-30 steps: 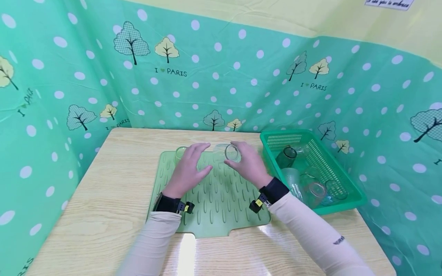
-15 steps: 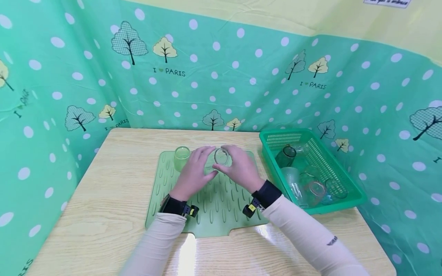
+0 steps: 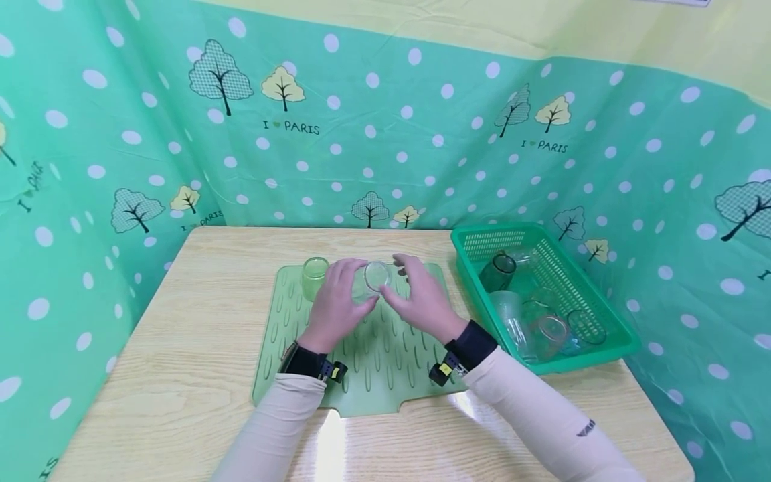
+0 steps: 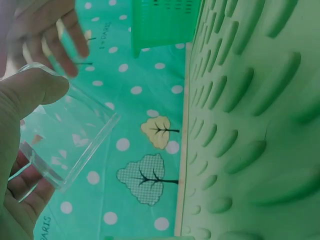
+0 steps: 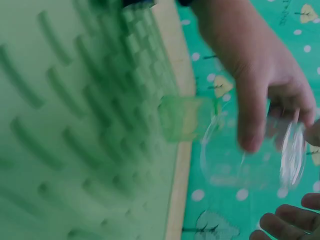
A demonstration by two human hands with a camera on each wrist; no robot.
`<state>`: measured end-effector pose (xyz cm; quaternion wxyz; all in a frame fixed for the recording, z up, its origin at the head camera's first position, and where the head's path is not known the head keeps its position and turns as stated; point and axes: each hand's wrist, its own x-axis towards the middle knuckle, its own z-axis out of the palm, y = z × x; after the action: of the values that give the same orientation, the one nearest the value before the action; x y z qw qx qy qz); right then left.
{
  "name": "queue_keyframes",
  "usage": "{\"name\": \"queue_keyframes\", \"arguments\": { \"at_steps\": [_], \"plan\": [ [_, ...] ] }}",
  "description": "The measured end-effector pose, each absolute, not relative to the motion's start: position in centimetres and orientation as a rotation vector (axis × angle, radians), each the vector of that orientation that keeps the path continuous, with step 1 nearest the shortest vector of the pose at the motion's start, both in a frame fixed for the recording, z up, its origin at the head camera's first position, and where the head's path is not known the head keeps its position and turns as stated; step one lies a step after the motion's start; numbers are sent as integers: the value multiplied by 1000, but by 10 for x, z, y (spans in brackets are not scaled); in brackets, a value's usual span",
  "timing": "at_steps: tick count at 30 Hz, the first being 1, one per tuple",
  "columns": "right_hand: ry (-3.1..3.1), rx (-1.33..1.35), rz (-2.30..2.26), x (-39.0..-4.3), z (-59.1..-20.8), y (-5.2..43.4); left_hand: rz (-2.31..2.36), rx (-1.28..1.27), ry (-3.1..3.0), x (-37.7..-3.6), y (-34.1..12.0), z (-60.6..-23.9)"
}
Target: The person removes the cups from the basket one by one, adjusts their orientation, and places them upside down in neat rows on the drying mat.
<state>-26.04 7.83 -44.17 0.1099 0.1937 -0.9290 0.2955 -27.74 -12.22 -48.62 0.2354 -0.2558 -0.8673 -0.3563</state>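
My left hand point(image 3: 348, 293) grips a clear glass point(image 3: 375, 277) tilted on its side just above the back of the green ridged mat point(image 3: 373, 365). In the left wrist view the thumb and fingers wrap the glass point(image 4: 65, 135). My right hand point(image 3: 417, 286) hovers just right of the glass with its fingers relaxed and off it; the right wrist view shows those fingertips point(image 5: 292, 220) apart from the glass point(image 5: 250, 155). A small green cup point(image 3: 314, 276) stands on the mat's back left corner, just left of my left hand.
A green plastic basket point(image 3: 623, 343) sits right of the mat and holds several glasses, one of them dark green point(image 3: 498, 271). The mat lies on a wooden table point(image 3: 181, 375). Dotted green cloth walls point(image 3: 391, 147) close in the back and both sides.
The glass has passed from my right hand to my left and shifted left over the mat. My right hand has let go and opened.
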Motion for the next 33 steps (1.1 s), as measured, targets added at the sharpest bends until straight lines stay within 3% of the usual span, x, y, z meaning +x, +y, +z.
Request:
{"name": "queue_keyframes", "arguments": {
  "at_steps": [10,33],
  "plan": [
    [-3249,688,79,-255,-479,116,-1140,-554,-2421,-279,-122,-488],
    [-3274,803,-82,-263,-486,117,-1291,-451,-2602,-304,-101,-523]
  ]
}}
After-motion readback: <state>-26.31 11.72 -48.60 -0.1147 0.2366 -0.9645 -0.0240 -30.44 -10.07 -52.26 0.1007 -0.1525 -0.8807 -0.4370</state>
